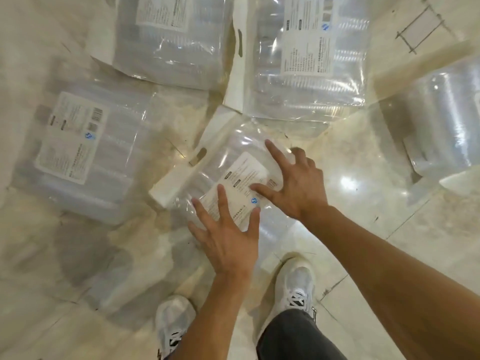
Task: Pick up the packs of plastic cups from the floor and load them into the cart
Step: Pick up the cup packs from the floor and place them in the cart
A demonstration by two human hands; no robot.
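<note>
Both hands, left hand (228, 237) and right hand (298, 183), hovered with grip spread wide over the nearest clear crinkly plastic cup pack (233, 172) (flat on the glossy beige floor (363, 203)), presumably to flank its slippery sides.

Over the glossy floor (363, 242), both hands spread above the centre pack of plastic cups (231, 162), left hand (228, 240) at its 6 o'clock edge, right hand (298, 183) at 3 o'clock, with four more packs lying from 9 to 3 o'clock and white sneakers (297, 284) below.
</note>
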